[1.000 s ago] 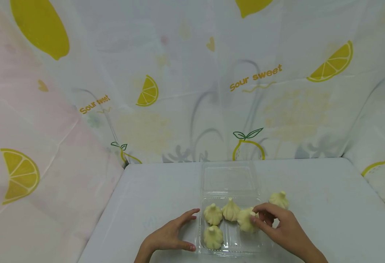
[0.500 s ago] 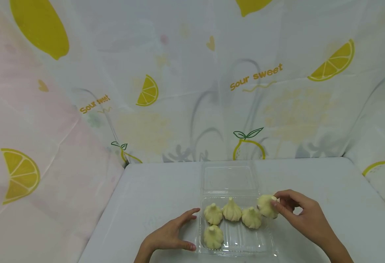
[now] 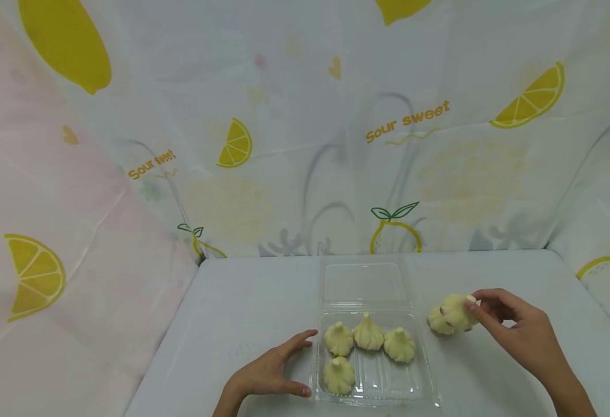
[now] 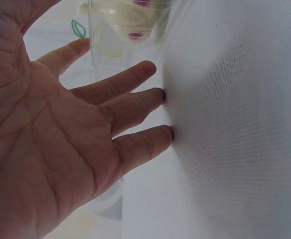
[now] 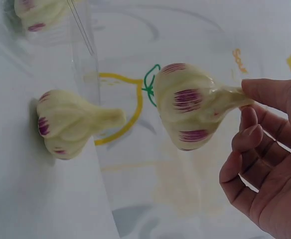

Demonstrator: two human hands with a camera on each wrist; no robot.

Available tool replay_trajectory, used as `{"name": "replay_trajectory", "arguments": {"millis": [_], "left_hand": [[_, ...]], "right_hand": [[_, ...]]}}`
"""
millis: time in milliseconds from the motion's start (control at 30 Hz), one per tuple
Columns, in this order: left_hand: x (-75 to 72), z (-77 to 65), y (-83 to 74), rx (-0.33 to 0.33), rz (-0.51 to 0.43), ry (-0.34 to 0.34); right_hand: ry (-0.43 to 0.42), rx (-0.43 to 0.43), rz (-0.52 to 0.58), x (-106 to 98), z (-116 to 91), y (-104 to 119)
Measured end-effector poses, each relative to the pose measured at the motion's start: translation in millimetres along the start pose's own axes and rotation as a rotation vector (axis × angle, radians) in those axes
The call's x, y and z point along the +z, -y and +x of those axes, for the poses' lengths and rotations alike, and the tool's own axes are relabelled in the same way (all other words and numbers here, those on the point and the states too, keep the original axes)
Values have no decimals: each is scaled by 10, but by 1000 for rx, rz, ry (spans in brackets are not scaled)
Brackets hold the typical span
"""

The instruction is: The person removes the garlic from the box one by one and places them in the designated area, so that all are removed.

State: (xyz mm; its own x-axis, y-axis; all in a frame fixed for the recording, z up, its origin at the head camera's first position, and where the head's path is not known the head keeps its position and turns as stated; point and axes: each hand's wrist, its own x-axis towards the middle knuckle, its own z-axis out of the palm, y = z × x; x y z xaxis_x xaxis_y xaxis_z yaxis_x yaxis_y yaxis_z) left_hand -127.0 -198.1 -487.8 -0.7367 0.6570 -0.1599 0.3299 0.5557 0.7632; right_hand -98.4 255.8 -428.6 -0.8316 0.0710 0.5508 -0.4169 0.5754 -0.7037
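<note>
My right hand (image 3: 518, 330) pinches a garlic bulb (image 5: 188, 107) by its stem, held in the air right of the clear plastic box (image 3: 383, 385). Purple streaks mark the bulb's sides in the right wrist view. Another garlic bulb (image 5: 68, 124) stands on the table close by, partly hidden behind the held one in the head view. Several bulbs sit in the box: one at back left (image 3: 339, 339), others along the back, and one at front left (image 3: 339, 375). My left hand (image 3: 270, 370) lies beside the box's left edge with fingers spread, holding nothing.
The box's clear lid (image 3: 364, 284) lies open toward the back of the white table (image 3: 242, 301). A lemon-print cloth (image 3: 294, 174) hangs behind the table and along its sides.
My right hand has carried the garlic bulb from over the box out to the right, above the bulb on the table. The left hand has stayed still.
</note>
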Motion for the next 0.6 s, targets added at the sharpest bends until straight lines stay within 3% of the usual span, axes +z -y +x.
{"name": "replay_trajectory", "arguments": {"millis": [233,600], "left_hand": [[3,4,15,-6,-6,3],[4,4,5,-5,-20,2]], "right_hand": [[-58,55,-20,-145,31,-146],[-37,161,-127,-165,-11,-420]]}}
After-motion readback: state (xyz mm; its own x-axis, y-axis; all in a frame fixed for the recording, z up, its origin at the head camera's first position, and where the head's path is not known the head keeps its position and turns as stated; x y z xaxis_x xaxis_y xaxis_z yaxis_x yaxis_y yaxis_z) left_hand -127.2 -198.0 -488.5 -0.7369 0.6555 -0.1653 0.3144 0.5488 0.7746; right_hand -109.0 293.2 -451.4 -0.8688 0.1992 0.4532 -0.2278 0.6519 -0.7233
